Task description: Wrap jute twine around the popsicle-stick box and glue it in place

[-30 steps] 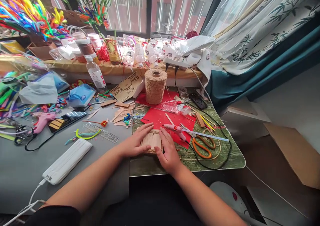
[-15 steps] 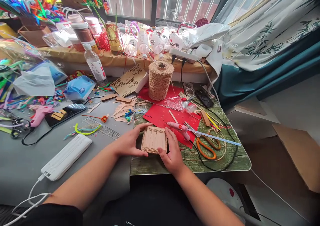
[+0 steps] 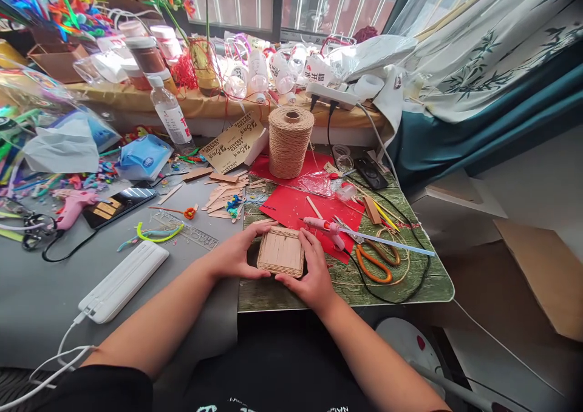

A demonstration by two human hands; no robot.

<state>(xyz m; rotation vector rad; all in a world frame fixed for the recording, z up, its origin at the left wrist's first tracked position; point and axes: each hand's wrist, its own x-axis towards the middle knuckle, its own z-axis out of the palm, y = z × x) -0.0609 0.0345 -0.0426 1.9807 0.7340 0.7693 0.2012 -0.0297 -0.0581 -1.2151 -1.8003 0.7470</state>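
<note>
A cluttered grey table (image 3: 40, 303) filled the left and centre of the frame, with a green wood-patterned mat (image 3: 401, 287) covering its right part. On the mat, above centre, lay a red sheet of paper (image 3: 291, 209), and at its upper edge stood a fat spool of twine (image 3: 289, 142). In the lower left of the frame a white power bank (image 3: 122, 281) lay flat with a cable running off its near end. Right of centre, orange-handled scissors (image 3: 376, 260) rested on the mat, just beside a small pink glue gun (image 3: 325, 229). Another pink glue gun (image 3: 73, 207) lay at the far left.

At the centre of the frame, on the near edge of the mat, sat a small square panel of craft sticks (image 3: 281, 252), lying flat. The left hand (image 3: 237, 254) curled against its left edge, fingers wrapped round the far corner. The right hand (image 3: 312, 272) gripped its right and near edges, thumb along the front. Both hands clasped the panel between them.
</note>
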